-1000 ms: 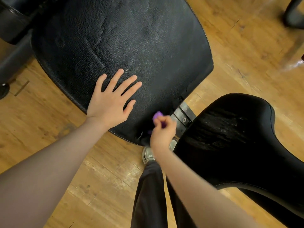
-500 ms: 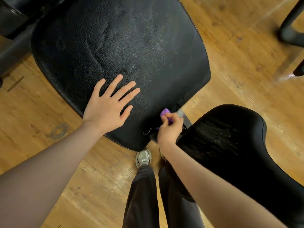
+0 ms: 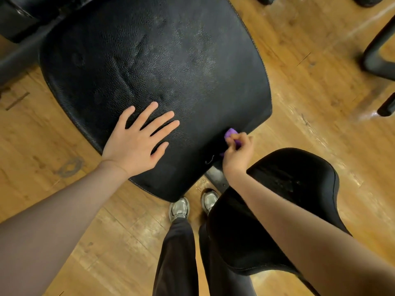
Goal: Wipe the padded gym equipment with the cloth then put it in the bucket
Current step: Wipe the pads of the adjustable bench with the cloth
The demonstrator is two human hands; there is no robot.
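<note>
The right hand (image 3: 237,153) pinches the cloth (image 3: 231,133) — soft, light, best bunched — against the pad (image 3: 162,67) at its five-o'clock edge, while the left hand (image 3: 136,142) lies flat, fingers spread.

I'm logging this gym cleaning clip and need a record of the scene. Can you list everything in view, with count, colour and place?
Large pad: one, black textured, centre and top.
Small pad: one, black, lower right.
Cloth: one, purple, at the large pad's near right edge.
Metal bracket: one, grey, between the pads.
Frame tubes: black, right edge.
Floor: wooden, tan, all round.
Bucket: not in view.
Shoes: two, grey-white, bottom centre.
Trousers: dark, bottom centre.
Left hand: flat on the large pad, fingers spread.
Right hand: grips the cloth.
</note>
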